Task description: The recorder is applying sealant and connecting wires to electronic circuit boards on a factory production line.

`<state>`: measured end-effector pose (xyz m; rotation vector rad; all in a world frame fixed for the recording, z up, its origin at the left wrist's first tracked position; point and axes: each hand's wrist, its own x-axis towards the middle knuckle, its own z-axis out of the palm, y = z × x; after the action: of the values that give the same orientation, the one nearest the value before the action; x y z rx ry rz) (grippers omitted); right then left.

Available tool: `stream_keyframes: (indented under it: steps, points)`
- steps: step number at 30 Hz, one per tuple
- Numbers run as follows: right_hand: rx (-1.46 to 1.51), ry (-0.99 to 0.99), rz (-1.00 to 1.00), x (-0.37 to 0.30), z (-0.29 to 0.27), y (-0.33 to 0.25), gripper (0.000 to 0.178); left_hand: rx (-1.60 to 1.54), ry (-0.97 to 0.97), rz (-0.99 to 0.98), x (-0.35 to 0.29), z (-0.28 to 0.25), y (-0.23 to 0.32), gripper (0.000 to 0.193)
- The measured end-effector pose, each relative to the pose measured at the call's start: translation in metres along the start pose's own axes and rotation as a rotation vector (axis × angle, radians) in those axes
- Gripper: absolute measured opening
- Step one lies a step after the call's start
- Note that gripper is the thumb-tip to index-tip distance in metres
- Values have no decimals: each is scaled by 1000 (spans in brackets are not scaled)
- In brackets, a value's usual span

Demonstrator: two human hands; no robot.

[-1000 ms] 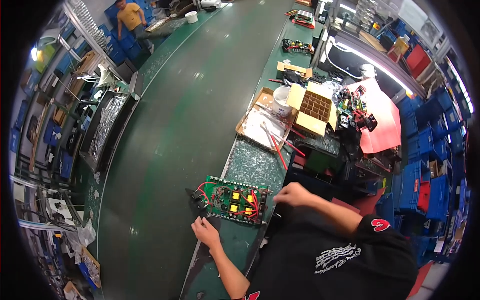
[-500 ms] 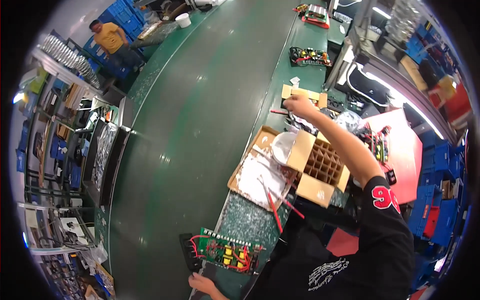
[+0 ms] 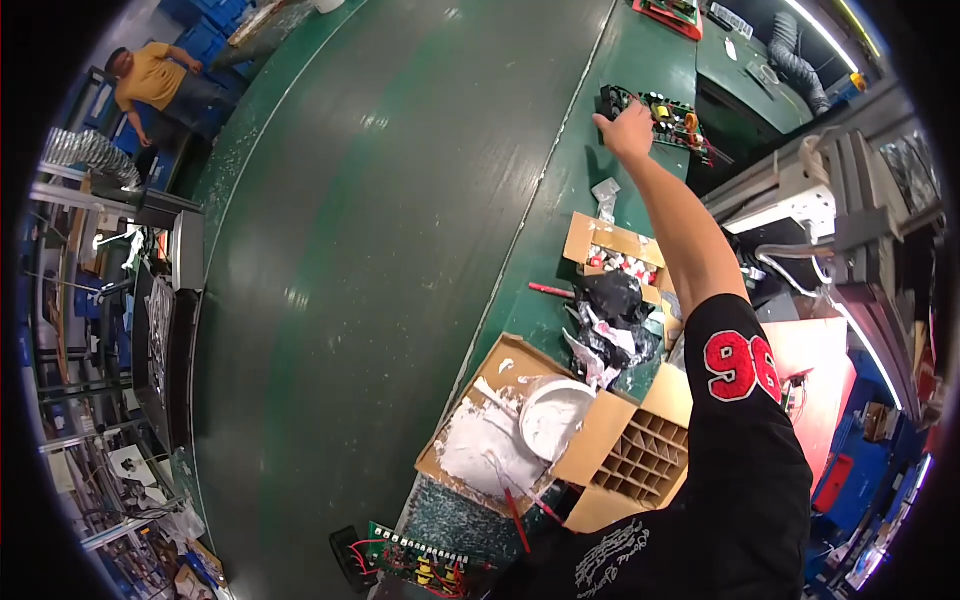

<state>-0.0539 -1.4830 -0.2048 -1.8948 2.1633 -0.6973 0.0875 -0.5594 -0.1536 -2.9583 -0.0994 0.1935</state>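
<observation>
At the far end of the green bench, my right hand [image 3: 630, 132] is at the left end of a circuit board [image 3: 675, 118] with yellow and black components. Its thumb and fingers close around the board's black end part. My left hand is out of view. Another green circuit board [image 3: 418, 562] lies at the lower edge, with red wires running to a black part [image 3: 347, 560] on its left.
A shallow cardboard tray [image 3: 432, 462] holds white paste and a white tub [image 3: 528, 425]. Beside it stand a divided carton [image 3: 640, 462] and black plastic wrapping [image 3: 610, 295]. A small carton [image 3: 577, 238] lies farther up the bench. A person [image 3: 155, 80] stands across the conveyor [image 3: 370, 280].
My right hand has moved from above the small carton to the far circuit board. My left hand has left view. The whole view has shifted, bringing the far bench closer.
</observation>
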Motion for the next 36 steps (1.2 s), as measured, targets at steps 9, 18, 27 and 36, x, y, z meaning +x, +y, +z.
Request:
stream_keyframes:
  steps: [9,18,27,36]
  points:
    - [-224,-240,39,19,16,7,37,10,-144,77,8,-27,53,40]
    - [-245,-506,-108,-20,-33,45,47,-5,-296,167,13,-55,66,37]
    - [-83,-188,662,-22,-34,49,123,-22,-396,207,21,-80,71,35]
    - [72,-445,415,46,39,111,63,-33,-538,214,40,-102,57,33]
